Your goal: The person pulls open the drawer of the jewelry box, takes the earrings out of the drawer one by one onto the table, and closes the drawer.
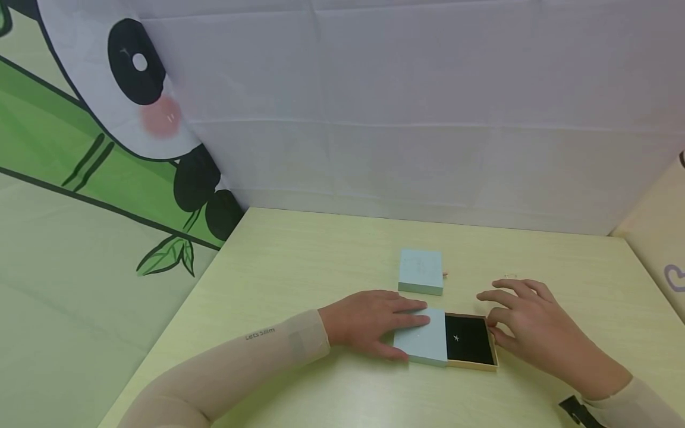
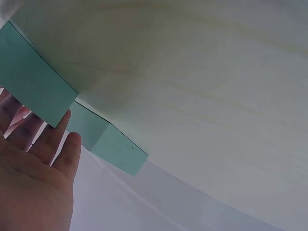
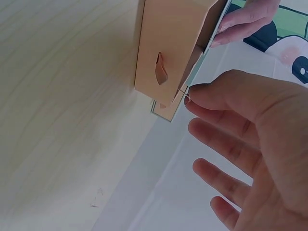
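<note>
A light blue drawer box lies on the table, its tray pulled partway out to the right. On the tray's black lining sits a small silvery star-shaped piece. My left hand rests on the box with straight fingers on its top and the thumb along the near edge. At the tray's right end, my right hand pinches a tiny thin shiny piece between thumb and index finger; its kind is too small to tell. The other right fingers are spread.
Behind the drawer box is a second light blue box with a small pull tab on its right. Small thin bits lie on the table beyond my right hand. A white cloth hangs behind the table.
</note>
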`<state>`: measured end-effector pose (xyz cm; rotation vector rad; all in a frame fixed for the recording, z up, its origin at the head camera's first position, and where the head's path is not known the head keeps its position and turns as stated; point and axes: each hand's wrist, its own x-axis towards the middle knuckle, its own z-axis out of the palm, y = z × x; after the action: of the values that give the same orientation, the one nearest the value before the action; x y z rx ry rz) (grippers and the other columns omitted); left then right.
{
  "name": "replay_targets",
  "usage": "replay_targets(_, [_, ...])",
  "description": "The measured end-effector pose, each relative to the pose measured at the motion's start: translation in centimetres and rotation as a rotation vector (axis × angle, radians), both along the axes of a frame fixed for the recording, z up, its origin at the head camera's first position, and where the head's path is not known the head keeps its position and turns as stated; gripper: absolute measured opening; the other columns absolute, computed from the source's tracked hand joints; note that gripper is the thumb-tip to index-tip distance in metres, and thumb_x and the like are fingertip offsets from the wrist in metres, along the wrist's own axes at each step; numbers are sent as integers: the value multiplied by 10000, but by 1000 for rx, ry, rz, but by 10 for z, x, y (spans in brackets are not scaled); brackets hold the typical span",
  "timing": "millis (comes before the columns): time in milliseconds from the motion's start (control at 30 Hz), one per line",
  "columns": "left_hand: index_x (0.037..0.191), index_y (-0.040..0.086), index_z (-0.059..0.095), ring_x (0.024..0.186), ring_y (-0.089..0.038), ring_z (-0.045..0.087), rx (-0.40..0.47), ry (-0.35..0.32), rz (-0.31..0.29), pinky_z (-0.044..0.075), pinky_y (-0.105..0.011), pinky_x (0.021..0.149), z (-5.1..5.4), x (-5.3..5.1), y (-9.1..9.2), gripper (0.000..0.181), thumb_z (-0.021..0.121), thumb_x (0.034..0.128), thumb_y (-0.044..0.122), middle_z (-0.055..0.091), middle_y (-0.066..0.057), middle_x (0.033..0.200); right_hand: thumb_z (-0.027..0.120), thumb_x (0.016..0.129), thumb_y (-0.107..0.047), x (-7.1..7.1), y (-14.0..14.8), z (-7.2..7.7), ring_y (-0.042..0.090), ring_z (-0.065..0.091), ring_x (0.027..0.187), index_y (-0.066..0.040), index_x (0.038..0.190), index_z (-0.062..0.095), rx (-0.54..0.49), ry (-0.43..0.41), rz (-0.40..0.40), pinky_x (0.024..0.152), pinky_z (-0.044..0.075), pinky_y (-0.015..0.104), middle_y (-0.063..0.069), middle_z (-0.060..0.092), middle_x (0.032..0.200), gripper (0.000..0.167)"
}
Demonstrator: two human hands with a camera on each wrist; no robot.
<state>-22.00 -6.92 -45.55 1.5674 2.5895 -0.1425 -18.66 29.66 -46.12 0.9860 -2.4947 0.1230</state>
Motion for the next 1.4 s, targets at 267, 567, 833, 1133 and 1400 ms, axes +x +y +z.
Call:
replay_targets(267, [1833, 368, 457, 1730, -168, 529, 0, 2, 1, 456, -334, 1422, -1, 0, 0, 805, 645, 1140, 731, 444, 111, 1918, 1095, 689, -139, 1, 1, 2, 388, 767, 1286, -362, 722, 767, 2, -18, -13, 1029, 570, 661, -9, 884, 1255, 398])
replay_targets(567, [1837, 362, 452, 1733, -171, 526, -6, 0, -8, 454, -334, 1424, 0, -1, 1, 802, 636, 1145, 724, 440, 100, 1921, 1111, 689, -137, 3, 2, 1, 395, 761, 1287, -360, 725, 775, 12, -42, -37, 1020, 587, 686, -6, 880, 1247, 405])
replay_targets(833, [1836, 367, 452, 1729, -170, 531, -9, -2, -3, 450, -335, 1427, 1, 0, 1, 802, 640, 1143, 726, 442, 105, 1919, 1106, 655, -123, 1, 8, -5, 397, 777, 1259, -356, 712, 760, -3, -8, -21, 996, 580, 671, -7, 887, 1223, 421])
replay_targets(1133, [1835, 367, 453, 1722, -169, 538, -12, 6, -2, 443, -328, 1429, -1, 0, 1, 803, 638, 1143, 729, 440, 106, 1920, 1085, 720, -129, 1, 16, -7, 432, 777, 1293, -357, 717, 767, 14, -61, -75, 1034, 571, 696, 18, 894, 1243, 391])
replay_targets(1400, [1834, 368, 455, 1723, -170, 536, -10, 8, -3, 442, -329, 1430, -2, -1, 1, 803, 637, 1142, 732, 441, 109, 1920, 1086, 718, -123, 1, 23, -12, 434, 775, 1274, -361, 718, 762, 15, -75, -86, 1024, 566, 689, 20, 894, 1226, 402])
